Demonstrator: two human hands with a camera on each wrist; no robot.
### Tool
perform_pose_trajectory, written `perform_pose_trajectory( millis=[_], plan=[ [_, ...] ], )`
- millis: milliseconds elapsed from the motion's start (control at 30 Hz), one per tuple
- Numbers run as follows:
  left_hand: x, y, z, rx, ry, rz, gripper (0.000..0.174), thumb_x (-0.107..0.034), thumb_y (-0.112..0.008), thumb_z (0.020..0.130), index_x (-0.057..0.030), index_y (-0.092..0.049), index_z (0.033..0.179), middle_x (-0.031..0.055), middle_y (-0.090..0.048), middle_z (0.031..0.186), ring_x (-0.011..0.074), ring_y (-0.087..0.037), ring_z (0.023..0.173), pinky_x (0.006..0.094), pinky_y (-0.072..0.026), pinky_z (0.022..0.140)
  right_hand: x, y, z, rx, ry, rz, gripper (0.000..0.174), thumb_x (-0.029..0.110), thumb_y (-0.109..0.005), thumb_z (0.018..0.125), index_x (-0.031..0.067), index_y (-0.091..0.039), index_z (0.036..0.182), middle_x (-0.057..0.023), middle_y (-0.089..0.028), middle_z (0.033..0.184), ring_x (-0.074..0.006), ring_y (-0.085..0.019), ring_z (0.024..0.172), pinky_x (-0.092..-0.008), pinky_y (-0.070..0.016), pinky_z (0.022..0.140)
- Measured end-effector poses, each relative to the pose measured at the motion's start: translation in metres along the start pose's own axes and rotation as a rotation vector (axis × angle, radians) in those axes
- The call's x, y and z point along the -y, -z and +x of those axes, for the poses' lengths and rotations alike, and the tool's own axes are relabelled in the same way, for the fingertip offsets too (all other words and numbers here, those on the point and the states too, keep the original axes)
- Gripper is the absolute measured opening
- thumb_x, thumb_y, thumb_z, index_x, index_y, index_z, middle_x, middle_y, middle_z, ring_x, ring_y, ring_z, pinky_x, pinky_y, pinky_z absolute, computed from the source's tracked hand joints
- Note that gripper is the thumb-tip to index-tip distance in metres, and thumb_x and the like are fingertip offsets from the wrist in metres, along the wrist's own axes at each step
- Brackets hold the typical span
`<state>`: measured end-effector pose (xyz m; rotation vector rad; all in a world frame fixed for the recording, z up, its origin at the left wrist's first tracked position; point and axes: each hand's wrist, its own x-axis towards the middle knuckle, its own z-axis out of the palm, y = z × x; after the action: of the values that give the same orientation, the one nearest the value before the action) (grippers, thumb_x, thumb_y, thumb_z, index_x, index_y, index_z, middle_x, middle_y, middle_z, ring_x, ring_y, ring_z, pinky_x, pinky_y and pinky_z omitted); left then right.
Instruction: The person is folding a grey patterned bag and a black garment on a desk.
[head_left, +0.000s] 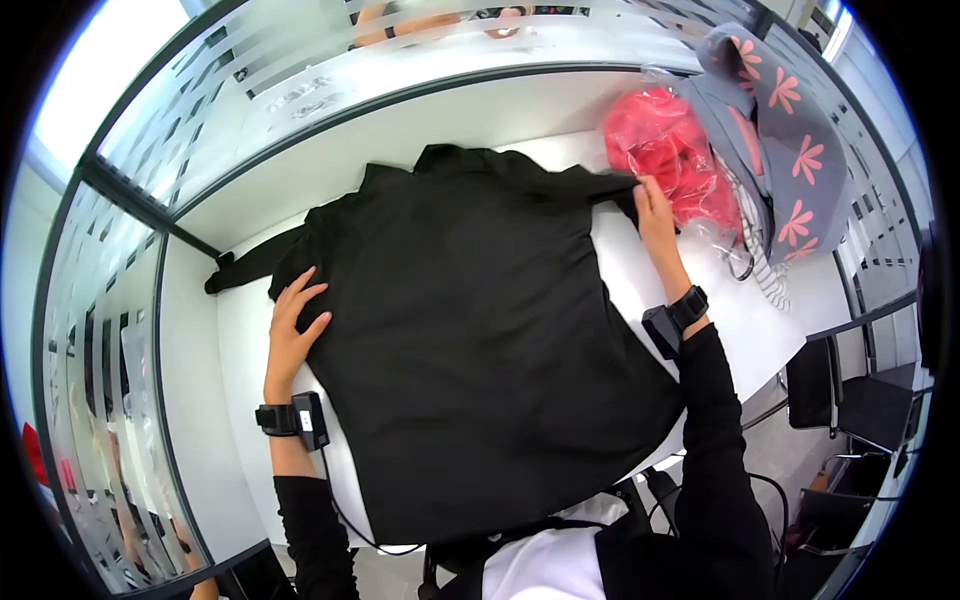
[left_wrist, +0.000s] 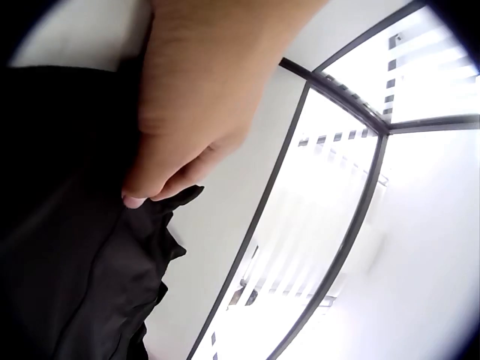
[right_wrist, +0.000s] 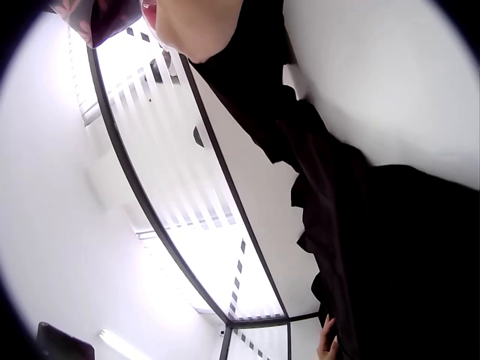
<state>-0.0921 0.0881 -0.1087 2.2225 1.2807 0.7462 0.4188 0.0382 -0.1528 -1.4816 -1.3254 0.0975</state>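
Note:
A black long-sleeved shirt [head_left: 470, 320] lies spread on the white table, its top edge rumpled. On its left side rests my left hand [head_left: 290, 335], fingers spread over the cloth near the base of the left sleeve [head_left: 262, 262]. The left wrist view shows that hand [left_wrist: 199, 97] on the edge of the dark fabric. My right hand [head_left: 657, 228] pinches the right sleeve [head_left: 600, 186] near its end, and the sleeve runs out sideways from the shoulder. In the right wrist view the fingertips are mostly hidden, with the dark sleeve [right_wrist: 255, 97] stretching away from the hand.
Just beyond my right hand lie a red bundle in clear plastic [head_left: 665, 140] and a grey cloth with pink flower shapes [head_left: 790, 140]. A low partition with striped glass [head_left: 300, 95] borders the white table [head_left: 245, 400]. Black chairs [head_left: 850, 395] stand at right.

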Motion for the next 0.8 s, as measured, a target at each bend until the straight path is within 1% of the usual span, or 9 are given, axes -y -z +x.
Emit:
perform_pose_trajectory(
  millis=[200, 267, 333, 400, 500, 567, 600, 667, 800],
  plan=[
    [0.012, -0.002, 0.000, -0.037, -0.024, -0.039, 0.029, -0.011, -0.062, 0.078, -0.0084, -0.061, 0.106, 0.0052, -0.051, 0.128, 0.0254, -0.045, 0.120, 0.0372, -0.0277, 0.105, 0.008, 0.014, 0.017, -0.176, 0.009, -0.053, 0.020, 0.017, -0.046, 0.093, -0.0011, -0.054, 0.097, -0.0090, -0.058, 0.083, -0.0145, -0.054, 0.081, -0.0268, -0.0417, 0.076],
    [0.011, -0.001, 0.000, -0.032, -0.044, -0.035, 0.027, -0.010, -0.061, 0.079, -0.0079, -0.061, 0.106, 0.0052, -0.051, 0.128, 0.0255, -0.044, 0.120, 0.0359, -0.0296, 0.103, 0.009, 0.030, 0.041, 0.151, -0.135, -0.039, 0.026, 0.023, -0.052, 0.090, -0.0022, -0.057, 0.094, -0.0098, -0.061, 0.083, -0.0147, -0.056, 0.081, -0.0283, -0.0426, 0.075],
    [0.009, -0.002, -0.001, -0.036, -0.008, -0.058, 0.027, -0.011, -0.061, 0.079, -0.0084, -0.061, 0.106, 0.0046, -0.051, 0.128, 0.0249, -0.044, 0.120, 0.0351, -0.0301, 0.103, 0.061, 0.042, 0.055, 0.603, -0.090, -0.230, 0.036, 0.031, -0.059, 0.085, -0.0030, -0.059, 0.097, -0.0099, -0.062, 0.082, -0.0144, -0.056, 0.078, -0.0294, -0.0438, 0.074],
    [0.009, -0.002, -0.001, -0.034, -0.003, -0.074, 0.027, -0.013, -0.061, 0.080, -0.0092, -0.061, 0.106, 0.0040, -0.051, 0.128, 0.0243, -0.044, 0.121, 0.0346, -0.0306, 0.103, 0.084, 0.059, 0.075, 0.913, -0.071, -0.466, 0.053, 0.036, -0.074, 0.069, -0.0042, -0.060, 0.101, -0.0167, -0.064, 0.088, -0.0223, -0.061, 0.083, -0.0308, -0.0451, 0.077],
    [0.013, -0.002, -0.003, -0.042, -0.014, -0.087, 0.027, -0.013, -0.060, 0.080, -0.0096, -0.061, 0.107, 0.0036, -0.052, 0.128, 0.0245, -0.044, 0.121, 0.0345, -0.0315, 0.102, 0.087, 0.078, 0.109, 0.882, 0.116, -0.953, 0.059, 0.027, -0.080, 0.054, -0.0062, -0.059, 0.098, -0.0213, -0.062, 0.091, -0.0356, -0.058, 0.088, -0.0372, -0.0445, 0.079],
    [0.014, -0.002, -0.003, -0.047, -0.018, -0.076, 0.026, -0.013, -0.060, 0.081, -0.0098, -0.061, 0.106, 0.0034, -0.052, 0.127, 0.0242, -0.044, 0.120, 0.0346, -0.0319, 0.102, 0.089, 0.093, 0.132, 0.793, 0.197, -0.969, 0.048, 0.029, -0.078, 0.056, -0.0036, -0.062, 0.087, -0.0210, -0.061, 0.083, -0.0356, -0.058, 0.081, -0.0384, -0.0464, 0.072],
    [0.015, -0.002, -0.004, -0.053, -0.017, -0.069, 0.026, -0.013, -0.060, 0.081, -0.0099, -0.061, 0.106, 0.0034, -0.052, 0.127, 0.0241, -0.045, 0.120, 0.0346, -0.0321, 0.102, 0.093, 0.097, 0.145, 0.772, 0.094, -1.066, 0.042, 0.030, -0.075, 0.060, -0.0029, -0.061, 0.083, -0.0206, -0.060, 0.075, -0.0357, -0.058, 0.073, -0.0390, -0.0457, 0.066],
    [0.018, -0.002, -0.005, -0.058, -0.035, -0.086, 0.025, -0.014, -0.060, 0.081, -0.0099, -0.061, 0.106, 0.0032, -0.052, 0.127, 0.0237, -0.045, 0.119, 0.0344, -0.0322, 0.101, 0.106, 0.102, 0.162, 0.749, 0.092, -1.016, 0.034, 0.027, -0.068, 0.070, -0.0041, -0.059, 0.081, -0.0210, -0.056, 0.070, -0.0313, -0.058, 0.067, -0.0386, -0.0435, 0.061],
    [0.024, -0.004, -0.006, -0.062, -0.042, -0.105, 0.025, -0.013, -0.060, 0.081, -0.0100, -0.061, 0.106, 0.0027, -0.052, 0.127, 0.0236, -0.045, 0.119, 0.0335, -0.0327, 0.101, 0.089, 0.104, 0.183, 0.537, 0.056, -0.602, 0.028, 0.023, -0.055, 0.082, -0.0042, -0.057, 0.088, -0.0193, -0.060, 0.079, -0.0287, -0.059, 0.076, -0.0356, -0.0442, 0.067]
  ],
)
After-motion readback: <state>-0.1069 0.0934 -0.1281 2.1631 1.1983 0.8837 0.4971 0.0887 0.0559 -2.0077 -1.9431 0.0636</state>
